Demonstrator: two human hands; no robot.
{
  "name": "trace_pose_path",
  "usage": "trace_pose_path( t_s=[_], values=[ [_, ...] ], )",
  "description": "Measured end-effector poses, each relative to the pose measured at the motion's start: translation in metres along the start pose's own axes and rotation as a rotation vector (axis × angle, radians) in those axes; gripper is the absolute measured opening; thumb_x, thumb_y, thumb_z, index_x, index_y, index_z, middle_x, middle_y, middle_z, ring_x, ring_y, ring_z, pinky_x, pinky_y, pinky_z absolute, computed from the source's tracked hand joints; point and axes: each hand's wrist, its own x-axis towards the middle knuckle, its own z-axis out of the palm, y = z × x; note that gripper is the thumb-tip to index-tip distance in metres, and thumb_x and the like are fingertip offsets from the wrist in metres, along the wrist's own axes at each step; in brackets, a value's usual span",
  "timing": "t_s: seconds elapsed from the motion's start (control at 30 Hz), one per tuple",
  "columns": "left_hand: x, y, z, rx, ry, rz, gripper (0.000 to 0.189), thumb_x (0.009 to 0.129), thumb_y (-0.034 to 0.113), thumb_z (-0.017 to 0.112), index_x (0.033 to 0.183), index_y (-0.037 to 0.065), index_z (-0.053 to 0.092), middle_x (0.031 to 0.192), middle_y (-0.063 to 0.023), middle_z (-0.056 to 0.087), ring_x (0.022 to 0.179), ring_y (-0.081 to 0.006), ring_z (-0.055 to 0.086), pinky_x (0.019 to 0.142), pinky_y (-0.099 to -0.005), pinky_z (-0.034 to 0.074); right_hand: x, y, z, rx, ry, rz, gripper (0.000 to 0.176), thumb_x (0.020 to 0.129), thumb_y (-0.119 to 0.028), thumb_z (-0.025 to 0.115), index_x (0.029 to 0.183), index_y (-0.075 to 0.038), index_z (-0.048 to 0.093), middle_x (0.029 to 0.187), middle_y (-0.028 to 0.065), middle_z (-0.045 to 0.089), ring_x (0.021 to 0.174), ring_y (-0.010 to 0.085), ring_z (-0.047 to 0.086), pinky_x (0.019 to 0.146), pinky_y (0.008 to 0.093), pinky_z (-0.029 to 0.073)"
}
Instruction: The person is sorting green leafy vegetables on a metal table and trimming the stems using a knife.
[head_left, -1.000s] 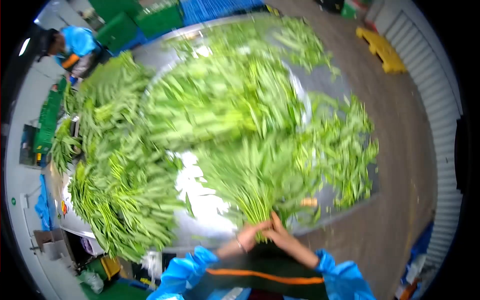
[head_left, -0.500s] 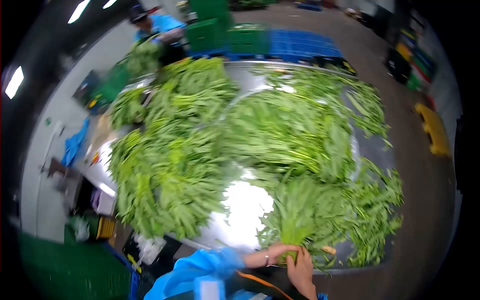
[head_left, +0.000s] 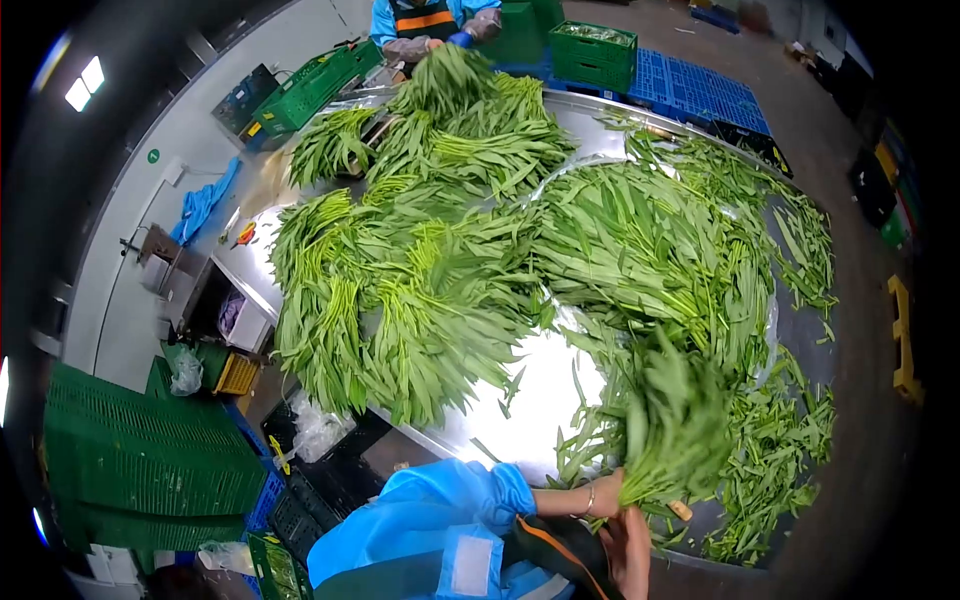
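A bunch of leafy greens [head_left: 675, 425] stands out from my left hand [head_left: 606, 494], whose fingers are wrapped round its stems at the table's near edge. Its leaves are blurred and point up and away from me. Just below the stems is my right hand [head_left: 628, 550], partly cut by my sleeve and apron; how its fingers lie is hard to see. Beyond the bunch a large heap of greens [head_left: 640, 240] covers the metal table [head_left: 540, 400]. More bunches [head_left: 400, 300] lie fanned out on the left.
Across the table, a co-worker [head_left: 430, 25] in blue sleeves handles greens. Loose leaves [head_left: 765, 480] are scattered at the right. Green crates [head_left: 594, 55] rest on blue pallets [head_left: 700, 90] behind. Orange-handled scissors [head_left: 245, 234] lie at the left.
The view has shifted, so the table sits further right. The held bunch has been raised somewhat and its leaves are blurred. My right hand has moved lower, off the stem ends.
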Motion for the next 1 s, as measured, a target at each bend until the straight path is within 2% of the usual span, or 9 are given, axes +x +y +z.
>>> trace_pose_path(
  t_s=[0.03,0.2,0.27,0.3,0.37,0.4,0.53,0.83,1.0],
  values=[
    [0.0,0.005,0.006,0.152,-0.036,-0.012,0.039,0.064,0.007,0.057,0.101,-0.006,0.057,0.095,-0.0181,0.058,0.087,-0.0268,0.058,0.073,-0.0366,0.048,0.032,0.015,-0.01,0.112,-0.212,-0.062,0.053,0.091,-0.033,0.052,0.135,-0.009,0.035,0.123,0.004,0.049,0.109,0.0169,0.049,0.091,0.0344,0.04],
    [0.005,0.066,-0.004,0.944,-0.188,-0.1,0.042,0.08,0.025,0.05,0.111,-0.003,0.058,0.109,-0.0222,0.053,0.096,-0.0356,0.053,0.079,-0.0467,0.045,0.067,0.005,0.012,0.482,-0.256,-0.063,0.041,0.092,-0.039,0.048,0.122,-0.012,0.047,0.118,0.0054,0.052,0.107,0.0195,0.05,0.091,0.037,0.043],
    [-0.008,0.093,-0.018,0.809,-0.078,0.106,0.05,0.058,0.003,0.062,0.106,-0.006,0.052,0.099,-0.0198,0.057,0.095,-0.0328,0.057,0.08,-0.0372,0.048,0.049,-0.002,0.013,0.564,-0.28,-0.12,0.038,0.093,-0.041,0.045,0.116,-0.012,0.051,0.114,0.0069,0.055,0.108,0.0212,0.051,0.093,0.0386,0.042],
    [-0.012,0.099,-0.028,0.549,-0.167,0.108,0.065,0.063,0.009,0.063,0.122,-0.006,0.041,0.111,-0.0246,0.05,0.106,-0.0401,0.048,0.093,-0.0405,0.04,0.054,0.0,0.004,0.621,-0.221,-0.115,0.035,0.092,-0.036,0.047,0.113,-0.009,0.054,0.112,0.0086,0.057,0.106,0.0223,0.053,0.095,0.0384,0.041],
    [-0.025,0.094,-0.039,0.416,-0.094,0.464,0.067,0.067,0.015,0.067,0.124,-0.006,0.037,0.124,-0.0251,0.042,0.113,-0.0415,0.043,0.096,-0.0411,0.038,0.037,-0.016,0.007,0.531,-0.071,-0.169,0.032,0.088,-0.02,0.054,0.114,-0.002,0.055,0.113,0.0096,0.059,0.104,0.0222,0.055,0.093,0.0357,0.043],
    [-0.029,0.113,-0.052,0.384,-0.216,0.401,0.073,0.07,0.02,0.072,0.127,-0.005,0.034,0.131,-0.0273,0.037,0.125,-0.041,0.034,0.106,-0.0418,0.029,0.038,-0.008,-0.003,0.603,-0.047,-0.145,0.033,0.084,-0.012,0.058,0.116,-0.001,0.054,0.112,0.0091,0.06,0.103,0.0217,0.056,0.091,0.0354,0.043],
    [-0.041,0.129,-0.063,0.215,-0.27,0.321,0.073,0.078,0.014,0.069,0.136,0.0,0.027,0.138,-0.0229,0.032,0.127,-0.038,0.034,0.104,-0.0385,0.03,0.019,-0.016,0.002,0.596,-0.096,-0.203,0.034,0.085,-0.009,0.055,0.117,0.003,0.052,0.116,0.0153,0.057,0.113,0.0283,0.051,0.1,0.0397,0.038],
    [-0.034,0.127,-0.067,0.275,0.03,0.353,0.023,0.076,-0.001,0.066,0.098,0.006,0.066,0.08,-0.0107,0.06,0.068,-0.0225,0.06,0.059,-0.0291,0.048,0.017,-0.024,0.007,0.603,-0.063,-0.231,0.034,0.08,-0.002,0.059,0.113,-0.001,0.052,0.104,0.0128,0.061,0.097,0.0252,0.059,0.086,0.0363,0.047],
    [-0.043,0.138,-0.086,0.029,-0.459,0.255,0.027,0.073,0.002,0.069,0.099,0.006,0.065,0.086,-0.0106,0.063,0.072,-0.0258,0.062,0.066,-0.0328,0.05,0.031,-0.023,-0.007,0.724,-0.028,-0.166,0.034,0.08,-0.003,0.06,0.112,-0.004,0.05,0.094,0.0083,0.06,0.087,0.0229,0.06,0.08,0.0369,0.05]
  ],
)
